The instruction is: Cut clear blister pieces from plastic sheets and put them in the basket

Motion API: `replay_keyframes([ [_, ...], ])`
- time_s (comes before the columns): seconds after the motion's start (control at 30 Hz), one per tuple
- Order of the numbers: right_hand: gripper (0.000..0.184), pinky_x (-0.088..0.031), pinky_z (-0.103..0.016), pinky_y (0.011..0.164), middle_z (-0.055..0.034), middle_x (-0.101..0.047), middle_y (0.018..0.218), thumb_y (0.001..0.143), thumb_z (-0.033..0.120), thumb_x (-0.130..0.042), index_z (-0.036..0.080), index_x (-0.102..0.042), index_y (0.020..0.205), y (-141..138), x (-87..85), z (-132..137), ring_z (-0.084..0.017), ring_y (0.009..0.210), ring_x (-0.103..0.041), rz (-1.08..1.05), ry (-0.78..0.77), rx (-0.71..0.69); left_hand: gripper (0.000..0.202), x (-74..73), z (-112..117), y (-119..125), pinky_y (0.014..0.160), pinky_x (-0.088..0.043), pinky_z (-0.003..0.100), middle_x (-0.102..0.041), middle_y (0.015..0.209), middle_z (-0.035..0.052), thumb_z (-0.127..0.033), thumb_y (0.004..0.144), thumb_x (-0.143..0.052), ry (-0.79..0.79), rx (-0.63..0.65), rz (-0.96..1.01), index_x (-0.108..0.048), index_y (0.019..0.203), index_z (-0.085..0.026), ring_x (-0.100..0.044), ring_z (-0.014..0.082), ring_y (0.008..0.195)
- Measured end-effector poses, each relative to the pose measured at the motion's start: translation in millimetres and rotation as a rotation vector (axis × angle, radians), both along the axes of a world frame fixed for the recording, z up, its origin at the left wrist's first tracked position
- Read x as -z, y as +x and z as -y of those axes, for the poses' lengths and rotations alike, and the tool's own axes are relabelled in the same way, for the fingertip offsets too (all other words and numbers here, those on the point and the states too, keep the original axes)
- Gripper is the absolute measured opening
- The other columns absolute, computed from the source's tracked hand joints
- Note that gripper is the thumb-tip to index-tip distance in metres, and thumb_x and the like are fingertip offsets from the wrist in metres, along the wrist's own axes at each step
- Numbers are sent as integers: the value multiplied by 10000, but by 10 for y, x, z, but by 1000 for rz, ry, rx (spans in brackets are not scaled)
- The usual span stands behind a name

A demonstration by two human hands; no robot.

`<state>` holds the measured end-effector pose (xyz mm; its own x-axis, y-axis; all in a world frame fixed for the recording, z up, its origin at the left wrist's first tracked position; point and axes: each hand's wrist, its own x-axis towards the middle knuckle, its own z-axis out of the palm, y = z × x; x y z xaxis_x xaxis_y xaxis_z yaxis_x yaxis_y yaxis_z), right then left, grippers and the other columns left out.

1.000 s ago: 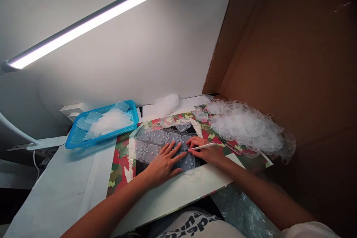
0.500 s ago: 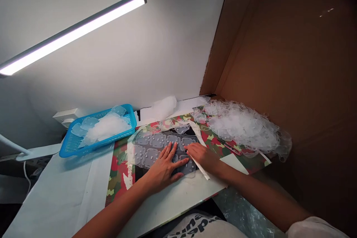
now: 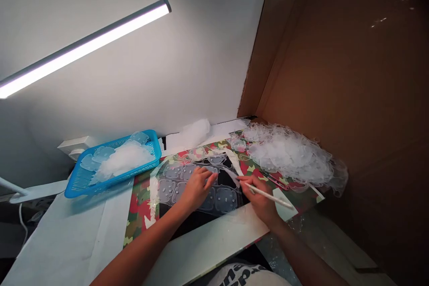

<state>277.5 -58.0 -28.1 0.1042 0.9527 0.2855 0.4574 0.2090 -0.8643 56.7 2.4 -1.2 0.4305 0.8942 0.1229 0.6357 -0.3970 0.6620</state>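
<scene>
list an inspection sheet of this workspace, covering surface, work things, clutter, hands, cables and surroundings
Surface: white tabletop carrying a camouflage-patterned board with a black area.
Work things: clear sheet of moulded shapes, spread over the black area; white stick, one end near the sheet's right side.
Clutter: blue basket holding clear pieces at left; clear pile at right, red-handled tool beside it; pale bundle at back.
Hands: left hand over the sheet, grip unclear; right hand holding the stick.
Cables: white cord hanging at far left.
Surroundings: lit lamp bar, pale wall, cardboard panel at right.
</scene>
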Motion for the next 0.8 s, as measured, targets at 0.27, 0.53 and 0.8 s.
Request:
replay_keyframes([
  [0.27, 234, -436, -336, 864, -44, -688, 1046, 845, 399, -561, 212, -523, 710, 22, -159, -436, -222, 1003, -611, -178, -194, -217, 237, 155, -349, 403, 514, -296, 225, -568, 557, -23, -386, 744, -675, -131, -21, 28, -669, 692, -155, -501, 130, 537],
  [0.53, 249, -338, -247, 603, 36, -539, 647, 802, 402, -572, 194, -512, 679, 87, -214, -871, -140, 651, -496, -42, -378, -358, 143, 129, -191, 425, 621, -357, 251, -631, 723, 13, -282, 860, -563, 38, 1, 19, -650, 785, -196, -550, 152, 652],
  [0.8, 175, -379, -268, 743, -10, -625, 785, 882, 267, -512, 202, -558, 726, 112, -65, -1023, -173, 805, -550, 325, -92, -221, 147, 221, 100, 185, 812, -478, 341, -728, 892, 74, -340, 830, -667, 229, 280, 542, -631, 756, -218, -668, 211, 864],
])
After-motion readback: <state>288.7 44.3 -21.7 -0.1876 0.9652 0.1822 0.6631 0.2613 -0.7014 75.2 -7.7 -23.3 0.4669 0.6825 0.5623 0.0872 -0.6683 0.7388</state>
